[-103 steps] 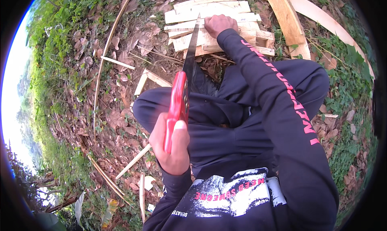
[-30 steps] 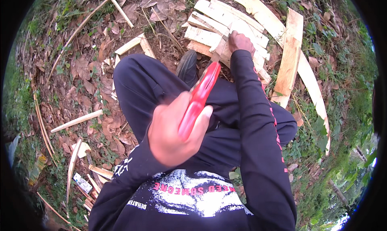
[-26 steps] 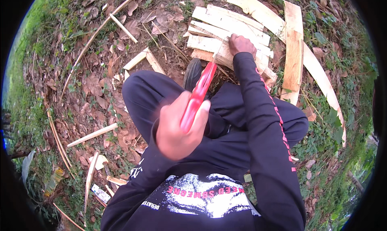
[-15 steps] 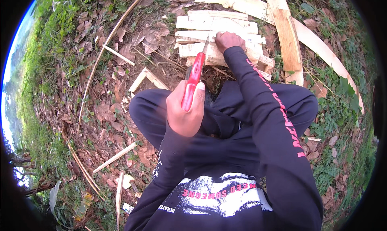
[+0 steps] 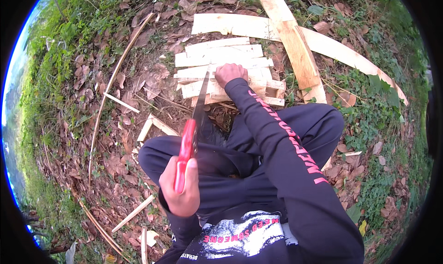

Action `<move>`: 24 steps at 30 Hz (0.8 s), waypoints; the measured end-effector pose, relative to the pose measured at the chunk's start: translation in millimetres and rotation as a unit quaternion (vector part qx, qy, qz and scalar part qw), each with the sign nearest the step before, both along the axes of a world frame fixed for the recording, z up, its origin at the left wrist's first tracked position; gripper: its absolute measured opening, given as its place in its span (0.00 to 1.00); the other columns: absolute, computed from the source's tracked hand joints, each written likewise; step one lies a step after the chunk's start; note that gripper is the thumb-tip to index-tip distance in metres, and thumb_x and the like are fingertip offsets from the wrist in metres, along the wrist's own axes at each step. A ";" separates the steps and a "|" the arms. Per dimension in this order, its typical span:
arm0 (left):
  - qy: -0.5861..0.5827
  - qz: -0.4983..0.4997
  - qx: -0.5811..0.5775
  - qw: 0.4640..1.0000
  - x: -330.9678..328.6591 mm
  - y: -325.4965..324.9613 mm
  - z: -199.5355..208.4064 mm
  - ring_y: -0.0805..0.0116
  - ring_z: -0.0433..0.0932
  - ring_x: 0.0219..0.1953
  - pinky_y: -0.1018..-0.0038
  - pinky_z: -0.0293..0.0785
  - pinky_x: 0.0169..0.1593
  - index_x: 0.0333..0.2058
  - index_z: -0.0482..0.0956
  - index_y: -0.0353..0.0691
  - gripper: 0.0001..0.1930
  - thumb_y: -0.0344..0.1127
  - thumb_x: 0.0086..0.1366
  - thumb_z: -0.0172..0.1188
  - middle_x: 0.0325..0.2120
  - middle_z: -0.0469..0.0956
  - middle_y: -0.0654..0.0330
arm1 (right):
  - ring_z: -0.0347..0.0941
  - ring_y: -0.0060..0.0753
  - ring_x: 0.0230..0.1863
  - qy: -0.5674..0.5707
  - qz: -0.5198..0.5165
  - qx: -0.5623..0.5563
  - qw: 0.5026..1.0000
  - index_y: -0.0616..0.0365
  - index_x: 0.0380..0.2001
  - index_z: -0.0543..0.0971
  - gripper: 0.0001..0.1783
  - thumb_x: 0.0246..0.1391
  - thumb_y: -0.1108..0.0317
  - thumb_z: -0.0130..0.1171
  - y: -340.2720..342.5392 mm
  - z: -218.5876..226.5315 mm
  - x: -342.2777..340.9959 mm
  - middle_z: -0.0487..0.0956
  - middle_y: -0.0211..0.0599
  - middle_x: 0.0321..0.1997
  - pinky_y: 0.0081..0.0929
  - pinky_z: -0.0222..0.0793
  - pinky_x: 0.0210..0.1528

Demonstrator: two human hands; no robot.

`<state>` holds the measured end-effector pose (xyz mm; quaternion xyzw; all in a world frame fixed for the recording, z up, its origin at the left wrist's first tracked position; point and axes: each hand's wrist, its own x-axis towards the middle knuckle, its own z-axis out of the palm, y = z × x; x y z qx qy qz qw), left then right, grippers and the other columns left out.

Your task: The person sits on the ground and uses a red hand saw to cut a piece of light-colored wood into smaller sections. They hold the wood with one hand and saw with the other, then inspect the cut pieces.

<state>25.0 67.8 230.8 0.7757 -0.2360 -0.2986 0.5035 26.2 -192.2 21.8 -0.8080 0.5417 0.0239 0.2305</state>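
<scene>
My left hand (image 5: pixel 180 189) is wrapped round the red handle of a hand saw (image 5: pixel 200 102). Its dark blade points away from me and crosses the near slats of a stacked pile of pale wooden pieces (image 5: pixel 217 50). On that pile, my right hand (image 5: pixel 230 73) is closed in a fist-like grip over a wooden slat (image 5: pixel 191 72), right beside the blade's tip. The undersides of its fingers are hidden. Both of my forearms wear dark sleeves, and my legs are folded below the pile.
Wide planks (image 5: pixel 295 52) lie crossed beyond the pile to the right, one long and curving. Left of me are a long thin strip (image 5: pixel 110 79), a small angled wood piece (image 5: pixel 154 124) and loose sticks (image 5: pixel 133 213). Dry leaves and green plants cover the ground.
My left hand has drawn the saw back toward me and leftward, so more blade shows. My right hand stays on the slat; the whole view has shifted somewhat.
</scene>
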 end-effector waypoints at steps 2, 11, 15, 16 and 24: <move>-0.041 -0.046 -0.019 0.998 9.6 -35.6 -30.8 0.75 0.63 0.18 0.73 0.61 0.23 0.26 0.71 0.33 0.11 0.31 0.67 0.57 0.15 0.65 0.58 | 0.79 0.52 0.41 -0.003 -0.003 0.002 1.000 0.57 0.31 0.85 0.25 0.55 0.54 0.42 -1.2 -0.5 -4.2 0.83 0.49 0.36 0.44 0.72 0.47; -0.019 -0.027 -0.036 0.999 8.6 -26.5 -29.6 0.78 0.63 0.18 0.75 0.61 0.23 0.26 0.71 0.33 0.10 0.29 0.67 0.57 0.14 0.66 0.58 | 0.79 0.51 0.43 -0.019 -0.026 0.030 0.999 0.57 0.28 0.85 0.24 0.55 0.54 0.43 -1.6 4.3 -3.1 0.83 0.48 0.35 0.44 0.68 0.53; -0.017 -0.030 -0.007 0.999 -1.8 -6.3 -21.1 0.77 0.65 0.17 0.75 0.63 0.24 0.26 0.71 0.33 0.10 0.30 0.66 0.58 0.15 0.68 0.56 | 0.79 0.52 0.44 -0.006 -0.054 0.031 0.998 0.56 0.30 0.86 0.24 0.54 0.54 0.43 -5.1 4.4 -5.0 0.83 0.49 0.37 0.45 0.70 0.52; -0.033 -0.006 -0.011 0.999 -7.3 13.2 -12.6 0.79 0.67 0.17 0.75 0.63 0.23 0.27 0.72 0.33 0.09 0.30 0.65 0.58 0.14 0.70 0.57 | 0.79 0.52 0.45 0.016 -0.024 0.026 0.999 0.56 0.32 0.86 0.24 0.54 0.54 0.43 -2.8 7.5 0.5 0.83 0.48 0.38 0.45 0.69 0.53; -0.077 -0.047 -0.031 0.995 0.9 -11.0 -25.6 0.74 0.68 0.15 0.73 0.64 0.22 0.25 0.71 0.33 0.10 0.30 0.65 0.58 0.13 0.68 0.56 | 0.78 0.51 0.44 0.014 -0.030 0.027 0.999 0.56 0.31 0.85 0.24 0.55 0.54 0.42 -7.1 4.1 -5.7 0.83 0.48 0.37 0.44 0.70 0.50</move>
